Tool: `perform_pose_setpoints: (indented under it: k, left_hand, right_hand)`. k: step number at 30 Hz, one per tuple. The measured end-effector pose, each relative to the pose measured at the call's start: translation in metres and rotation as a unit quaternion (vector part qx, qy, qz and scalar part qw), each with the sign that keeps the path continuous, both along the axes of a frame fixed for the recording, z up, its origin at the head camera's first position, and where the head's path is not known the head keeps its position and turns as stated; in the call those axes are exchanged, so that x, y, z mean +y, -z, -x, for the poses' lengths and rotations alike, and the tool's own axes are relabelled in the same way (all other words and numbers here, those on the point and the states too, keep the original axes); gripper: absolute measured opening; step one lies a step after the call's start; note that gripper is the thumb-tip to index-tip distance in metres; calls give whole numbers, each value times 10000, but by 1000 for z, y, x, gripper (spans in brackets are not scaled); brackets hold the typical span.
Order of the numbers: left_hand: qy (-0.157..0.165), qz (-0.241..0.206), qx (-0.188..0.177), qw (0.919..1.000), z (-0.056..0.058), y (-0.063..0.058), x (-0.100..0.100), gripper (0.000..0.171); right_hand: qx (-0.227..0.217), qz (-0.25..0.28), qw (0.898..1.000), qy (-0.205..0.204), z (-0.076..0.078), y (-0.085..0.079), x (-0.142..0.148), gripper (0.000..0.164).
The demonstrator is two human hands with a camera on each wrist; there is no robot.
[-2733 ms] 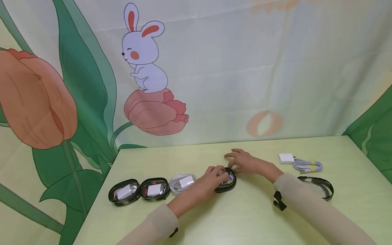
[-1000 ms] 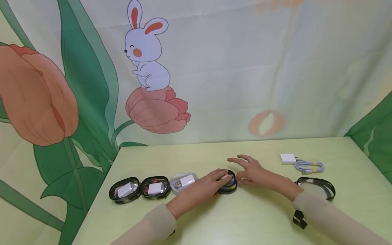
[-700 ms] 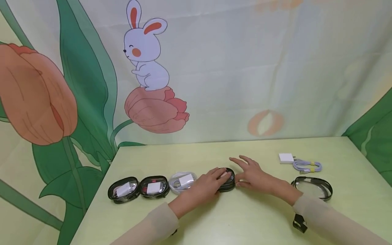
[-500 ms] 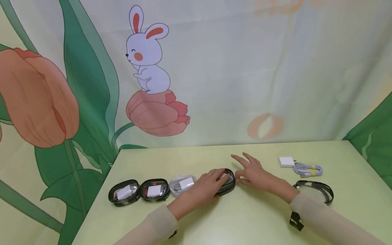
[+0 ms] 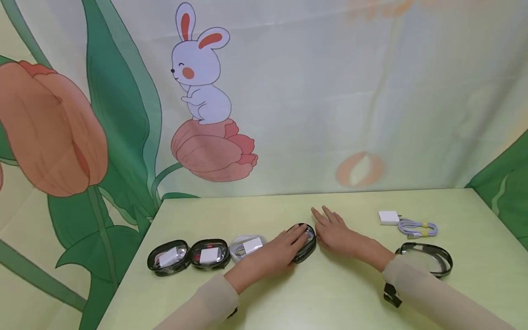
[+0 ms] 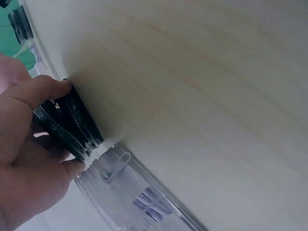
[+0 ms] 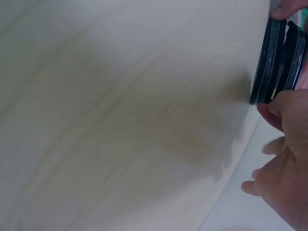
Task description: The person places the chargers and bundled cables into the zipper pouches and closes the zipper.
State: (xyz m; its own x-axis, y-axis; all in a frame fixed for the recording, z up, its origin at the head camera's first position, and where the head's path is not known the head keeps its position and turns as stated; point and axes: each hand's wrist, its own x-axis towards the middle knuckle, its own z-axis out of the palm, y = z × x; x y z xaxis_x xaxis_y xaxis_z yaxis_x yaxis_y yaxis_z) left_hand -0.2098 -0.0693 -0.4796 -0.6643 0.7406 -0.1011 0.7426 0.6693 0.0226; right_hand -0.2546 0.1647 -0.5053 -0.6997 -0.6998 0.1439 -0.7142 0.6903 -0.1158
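Just right of the table's middle, an oval clear pouch with black zipper trim (image 5: 306, 251) sits under my left hand (image 5: 274, 253). My left hand grips it, fingers across the top and thumb low on the near side. In the left wrist view, the two black zipper-edged halves of the pouch (image 6: 72, 122) show a gap between them. My right hand (image 5: 337, 237) is at the pouch's right end, with its other fingers spread. The right wrist view has its thumb and forefinger pinching at the zipper edge of the pouch (image 7: 270, 62); the zipper pull itself is hidden.
Left of my hand lie a white-trimmed pouch (image 5: 242, 247) and two black-trimmed pouches (image 5: 210, 263), each holding a white charger. A white charger plug (image 5: 388, 217) and a coiled lilac cable (image 5: 416, 228) lie at the back right. Before them is another black-trimmed pouch (image 5: 439, 250).
My right hand has gone from the pouch's back edge round to its right end. The left fingers lie flatter across the top, and the pouch has turned slightly.
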Motion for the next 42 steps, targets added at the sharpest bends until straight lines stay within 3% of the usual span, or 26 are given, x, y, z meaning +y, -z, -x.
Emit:
perform_pose_setpoints:
  k: [4, 15, 20, 28, 38, 42]
  left_hand:
    - [17, 133, 130, 9998, 1, -1, 2, 77]
    - [-98, 569, 415, 9975, 1, -3, 8, 74]
    - [-106, 626, 463, 9969, 2, -7, 8, 74]
    - [-188, 268, -281, 9991, 5, -5, 2, 70]
    - [-217, 501, -137, 9984, 1, -3, 3, 65]
    - [-211, 558, -25, 9982, -1, -3, 3, 63]
  right_hand:
    - [46, 212, 9998, -38, -3, 2, 0, 9]
    - [729, 877, 9906, -758, -12, -2, 6, 15]
    - [479, 759, 9933, -724, -19, -8, 1, 12]
    - [211, 679, 9968, -377, -25, -11, -3, 11]
    - [205, 961, 9931, -642, -30, -10, -7, 13]
    - [45, 853, 9952, -479, -33, -10, -10, 11]
